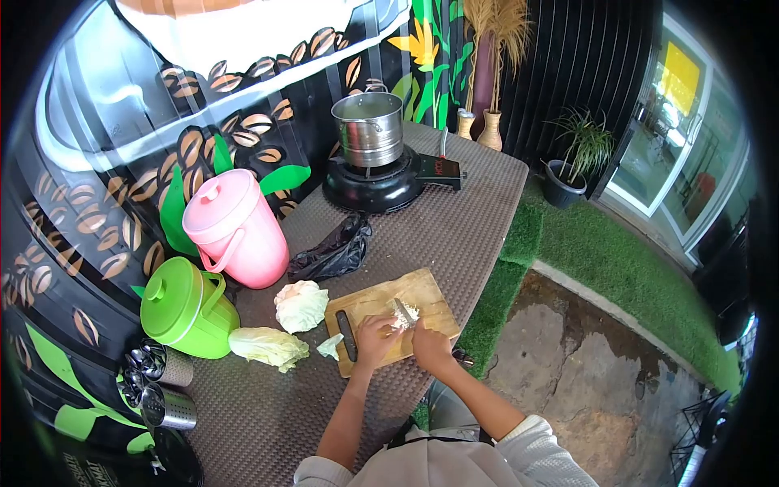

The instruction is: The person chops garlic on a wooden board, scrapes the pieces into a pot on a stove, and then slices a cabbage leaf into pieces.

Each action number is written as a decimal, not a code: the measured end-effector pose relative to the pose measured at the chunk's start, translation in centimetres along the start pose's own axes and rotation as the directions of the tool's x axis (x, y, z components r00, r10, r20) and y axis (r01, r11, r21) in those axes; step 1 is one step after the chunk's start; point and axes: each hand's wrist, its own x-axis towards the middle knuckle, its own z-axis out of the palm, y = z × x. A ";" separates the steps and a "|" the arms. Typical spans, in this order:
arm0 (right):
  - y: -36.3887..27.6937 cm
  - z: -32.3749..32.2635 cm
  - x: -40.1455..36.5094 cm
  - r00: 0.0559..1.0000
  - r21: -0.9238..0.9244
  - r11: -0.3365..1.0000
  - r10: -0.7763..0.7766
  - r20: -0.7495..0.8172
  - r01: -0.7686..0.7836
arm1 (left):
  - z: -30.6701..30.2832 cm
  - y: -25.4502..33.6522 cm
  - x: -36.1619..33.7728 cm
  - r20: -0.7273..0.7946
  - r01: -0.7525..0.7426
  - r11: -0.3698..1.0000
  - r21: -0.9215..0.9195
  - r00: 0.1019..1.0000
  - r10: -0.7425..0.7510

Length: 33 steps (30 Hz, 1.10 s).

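Observation:
My right hand (432,345) is wrapped around the handle of a knife (402,310), its blade over the wooden cutting board (381,294). Under and beside the blade lies a small heap of finely chopped pale vegetable (412,313), probably cabbage. My left hand (376,338) rests on the board left of the blade, fingers curled close to the heap; what they hold is hidden. By the board's left edge is a torn piece of cabbage leaf (329,346). Farther left are a pale cabbage chunk (301,306) and a longer cabbage piece (269,347).
Behind the board lies a black plastic bag (333,250). A steel pot (369,130) stands on a black portable stove (373,188) at the back. A pink lidded bucket (242,231), a green one (191,308) and metal utensil holders (168,406) line the wall side of the table (268,422).

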 end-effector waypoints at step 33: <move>-2.5 2.2 -1.2 0.995 -0.064 0.993 0.095 -0.033 -0.097 | 1.0 -0.3 -0.2 -0.036 -0.032 0.986 0.163 0.999 0.038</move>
